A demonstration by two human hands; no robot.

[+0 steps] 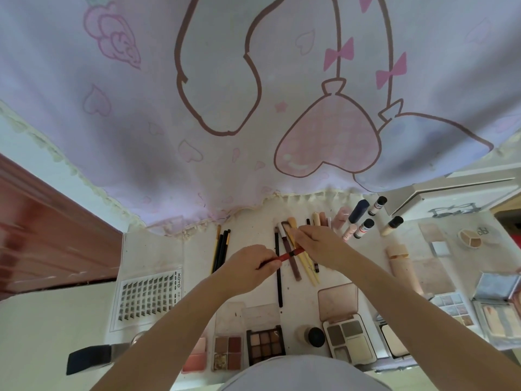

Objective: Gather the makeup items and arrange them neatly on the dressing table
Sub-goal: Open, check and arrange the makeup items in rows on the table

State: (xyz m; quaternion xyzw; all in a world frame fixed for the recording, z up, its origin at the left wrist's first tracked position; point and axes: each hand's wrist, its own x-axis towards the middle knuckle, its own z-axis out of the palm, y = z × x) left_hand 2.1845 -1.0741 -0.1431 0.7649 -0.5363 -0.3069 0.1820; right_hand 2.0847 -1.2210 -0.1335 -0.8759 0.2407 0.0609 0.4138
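A thin red makeup pencil [287, 255] is held at both ends above the white dressing table [253, 238]. My left hand [251, 265] grips its lower left end with curled fingers. My right hand [318, 244] pinches its upper right end. Beneath the hands lies a row of brushes and pens [298, 266], with a long black pencil [279, 280] to their left. Three dark pencils [221, 251] lie further left.
Open eyeshadow palettes [265, 345] line the near edge. A lash card [148, 297] lies at left. Small bottles and tubes [363, 218] stand at the back right, more compacts [451, 306] at right. A printed cloth [253, 108] hangs behind the table.
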